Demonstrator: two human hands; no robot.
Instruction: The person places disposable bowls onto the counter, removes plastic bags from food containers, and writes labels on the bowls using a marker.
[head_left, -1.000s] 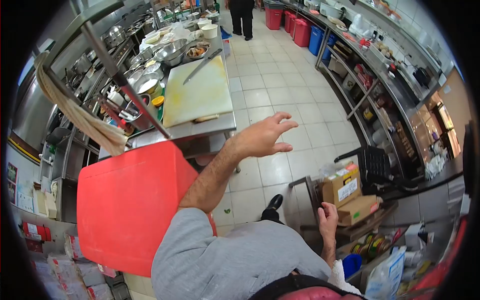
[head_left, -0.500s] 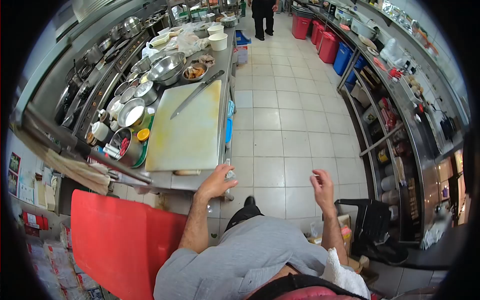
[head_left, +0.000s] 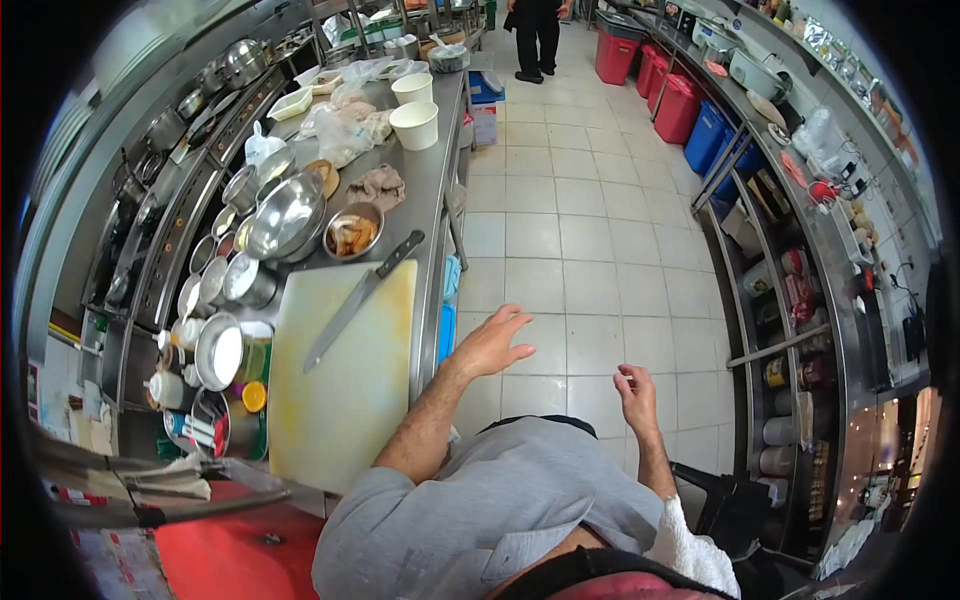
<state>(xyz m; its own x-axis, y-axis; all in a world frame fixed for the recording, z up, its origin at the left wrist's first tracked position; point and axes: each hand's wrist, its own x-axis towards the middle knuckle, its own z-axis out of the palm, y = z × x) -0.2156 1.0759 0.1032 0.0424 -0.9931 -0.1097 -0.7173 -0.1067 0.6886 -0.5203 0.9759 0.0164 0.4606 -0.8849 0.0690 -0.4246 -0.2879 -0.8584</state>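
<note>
My left hand (head_left: 490,342) is over the aisle floor, just right of the steel table (head_left: 425,190), fingers apart and holding nothing. Farther right, my right hand (head_left: 636,395) hangs above the tiles with its fingers loosely curled and apart, empty. Nearest to my left hand is a worn white cutting board (head_left: 345,400) on the table. A large knife (head_left: 350,312) with a black handle lies diagonally across its far part. Behind the board stands a metal bowl of food pieces (head_left: 353,232), with a crumpled cloth (head_left: 378,187) beyond it.
Steel bowls (head_left: 286,215) and white tubs (head_left: 414,125) crowd the table. A red container (head_left: 240,550) is at the lower left. Metal shelving (head_left: 790,340) lines the right side, with red bins (head_left: 677,108) farther back. A person in dark trousers (head_left: 537,35) stands up the aisle.
The view has moved forward along the table, so the board and knife are nearer and the red container is lower. My left hand has moved off the table corner, out over the aisle.
</note>
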